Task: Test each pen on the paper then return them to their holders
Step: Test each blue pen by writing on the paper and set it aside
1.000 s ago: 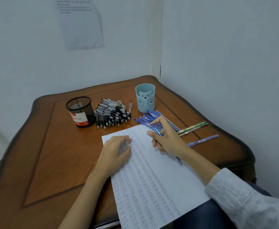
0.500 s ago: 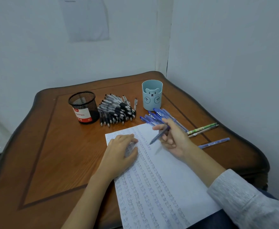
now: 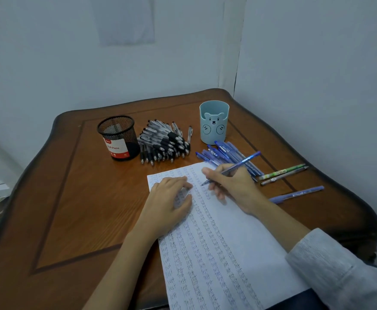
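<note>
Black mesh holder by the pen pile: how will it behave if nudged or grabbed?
The mesh holder looks empty, so it is probably light and apt to slide or tip if pushed near the rim. Its wire mesh likely gives a good grip and is not slippery. Knocked over, its round body might roll into the black pens.

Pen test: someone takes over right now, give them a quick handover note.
Right hand grips a blue pen, tip near the top of the paper. Left hand rests on the paper. Black pens lie heaped by the mesh holder, blue pens by the bear cup, three loose pens at right. Paper is mostly filled with "test". No pens show in either holder: all still to return.
</note>
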